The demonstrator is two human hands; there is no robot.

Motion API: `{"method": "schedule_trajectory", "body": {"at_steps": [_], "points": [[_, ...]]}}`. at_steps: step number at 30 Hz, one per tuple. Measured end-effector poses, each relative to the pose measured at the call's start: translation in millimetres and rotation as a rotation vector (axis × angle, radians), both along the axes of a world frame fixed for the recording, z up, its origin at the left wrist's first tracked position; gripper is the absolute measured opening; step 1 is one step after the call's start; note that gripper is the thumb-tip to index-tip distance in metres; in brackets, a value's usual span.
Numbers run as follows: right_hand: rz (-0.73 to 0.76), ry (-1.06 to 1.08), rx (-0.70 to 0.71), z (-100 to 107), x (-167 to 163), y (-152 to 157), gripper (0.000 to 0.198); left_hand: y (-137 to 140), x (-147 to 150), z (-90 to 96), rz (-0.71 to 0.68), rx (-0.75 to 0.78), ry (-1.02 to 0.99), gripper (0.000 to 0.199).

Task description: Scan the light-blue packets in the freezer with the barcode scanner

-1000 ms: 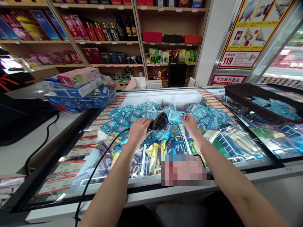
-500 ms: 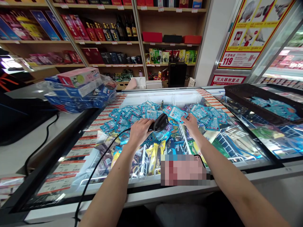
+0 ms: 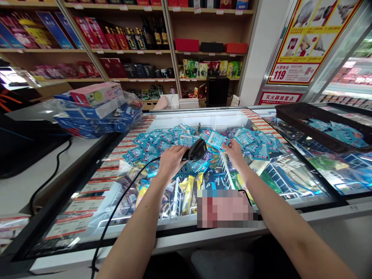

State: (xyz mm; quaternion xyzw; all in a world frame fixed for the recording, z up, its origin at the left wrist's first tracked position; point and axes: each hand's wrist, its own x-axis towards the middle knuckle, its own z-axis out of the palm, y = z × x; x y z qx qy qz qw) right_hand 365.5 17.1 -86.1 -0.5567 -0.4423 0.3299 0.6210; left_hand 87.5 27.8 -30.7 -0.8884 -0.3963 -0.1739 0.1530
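My left hand [image 3: 172,161] is closed around the handle of a black corded barcode scanner [image 3: 197,150], whose head points right. Between the fingers of my right hand [image 3: 235,152] is the lower right corner of a blue packet [image 3: 216,140] with a white barcode label facing up. The scanner head is just left of that packet, apart from it. Many similar blue packets lie on the freezer's glass top, in a pile [image 3: 157,145] on the left and a smaller spread [image 3: 257,143] on the right.
Through the freezer glass, wire baskets and wrapped goods [image 3: 190,190] show. A phone [image 3: 226,209], its screen blurred out, lies at the near edge. A brown tray [image 3: 322,120] holding blue packets is at right, plastic-wrapped boxes [image 3: 99,110] at left. The scanner's cable [image 3: 116,207] runs down left.
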Motion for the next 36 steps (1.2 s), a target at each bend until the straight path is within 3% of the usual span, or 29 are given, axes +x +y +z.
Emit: {"method": "schedule_trajectory", "body": {"at_steps": [36], "points": [[-0.006,0.051,0.031,2.0,-3.5,-2.3,0.034,-4.2,5.9,1.0,-0.037,-0.048,0.001,0.04]]}}
